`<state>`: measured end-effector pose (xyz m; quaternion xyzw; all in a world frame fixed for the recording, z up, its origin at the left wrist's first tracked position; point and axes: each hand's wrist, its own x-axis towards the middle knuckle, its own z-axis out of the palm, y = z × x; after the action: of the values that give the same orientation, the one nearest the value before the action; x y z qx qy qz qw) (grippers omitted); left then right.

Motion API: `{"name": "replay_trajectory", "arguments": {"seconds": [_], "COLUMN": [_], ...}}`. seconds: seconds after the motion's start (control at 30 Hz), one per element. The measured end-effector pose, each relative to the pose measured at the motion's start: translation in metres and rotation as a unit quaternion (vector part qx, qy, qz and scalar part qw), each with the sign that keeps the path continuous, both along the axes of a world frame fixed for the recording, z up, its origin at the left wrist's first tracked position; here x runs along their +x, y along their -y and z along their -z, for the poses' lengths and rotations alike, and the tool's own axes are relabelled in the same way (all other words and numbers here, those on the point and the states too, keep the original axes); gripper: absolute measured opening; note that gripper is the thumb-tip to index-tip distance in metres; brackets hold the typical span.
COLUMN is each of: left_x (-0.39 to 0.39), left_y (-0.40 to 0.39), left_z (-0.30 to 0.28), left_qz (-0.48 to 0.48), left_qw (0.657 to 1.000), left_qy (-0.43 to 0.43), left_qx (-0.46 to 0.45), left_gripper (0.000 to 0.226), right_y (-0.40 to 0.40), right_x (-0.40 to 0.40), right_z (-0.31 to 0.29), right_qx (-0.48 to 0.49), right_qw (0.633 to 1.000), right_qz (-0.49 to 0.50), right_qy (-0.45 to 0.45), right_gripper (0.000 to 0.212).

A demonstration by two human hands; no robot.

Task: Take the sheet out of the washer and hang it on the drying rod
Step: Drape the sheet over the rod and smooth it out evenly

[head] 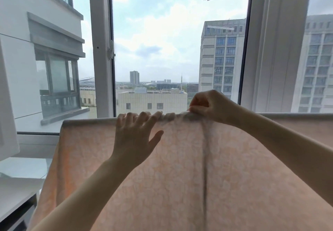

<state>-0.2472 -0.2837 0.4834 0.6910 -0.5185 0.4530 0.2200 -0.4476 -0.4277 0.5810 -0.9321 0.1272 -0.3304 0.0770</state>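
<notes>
While the pale peach patterned cotton sheet [180,167] drapes along its horizontal top fold, right hand [210,107] pinches a bunched pleat there, left hand [135,137] just beside, fingers straight on the fold.

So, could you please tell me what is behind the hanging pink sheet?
Above the sheet the window and city buildings show. The sheet hides the window's lower part and whatever carries its top fold.
</notes>
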Motion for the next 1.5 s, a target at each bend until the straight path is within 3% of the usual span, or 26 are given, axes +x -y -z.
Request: {"name": "replay_trajectory", "arguments": {"seconds": [0.13,0.27,0.53,0.63,0.97,1.3,1.5], "left_x": [0.004,0.005,0.001,-0.004,-0.073,-0.108,-0.104], "left_y": [-0.001,-0.001,-0.003,-0.002,0.034,0.059,0.059], "left_z": [0.001,0.002,0.001,0.001,-0.002,-0.004,-0.001], "left_qz": [-0.001,-0.008,-0.012,-0.004,0.070,0.038,0.013], "left_qw": [1.000,1.000,1.000,1.000,0.996,0.999,1.000], "left_qy": [0.003,0.001,-0.008,-0.009,-0.049,-0.022,-0.009], "left_qx": [0.001,-0.004,-0.006,0.006,0.004,-0.002,0.001], "left_gripper": [0.051,0.051,0.051,0.051,0.062,0.060,0.064], "right_y": [0.008,0.012,0.004,0.013,0.024,0.028,0.033], "right_x": [-0.020,-0.031,-0.023,-0.033,-0.046,-0.057,-0.068], "right_z": [-0.003,-0.002,0.021,0.022,0.028,0.034,0.026], "right_qx": [0.007,-0.009,-0.159,-0.113,-0.083,-0.108,-0.050], "right_qw": [0.999,0.999,0.984,0.983,0.988,0.986,0.995], "right_qz": [0.016,0.019,0.074,0.102,0.100,0.072,0.043], "right_qy": [-0.032,-0.037,0.044,0.099,0.079,0.107,0.078], "right_gripper": [0.020,0.010,0.008,0.007,0.007,0.009,0.011]}}
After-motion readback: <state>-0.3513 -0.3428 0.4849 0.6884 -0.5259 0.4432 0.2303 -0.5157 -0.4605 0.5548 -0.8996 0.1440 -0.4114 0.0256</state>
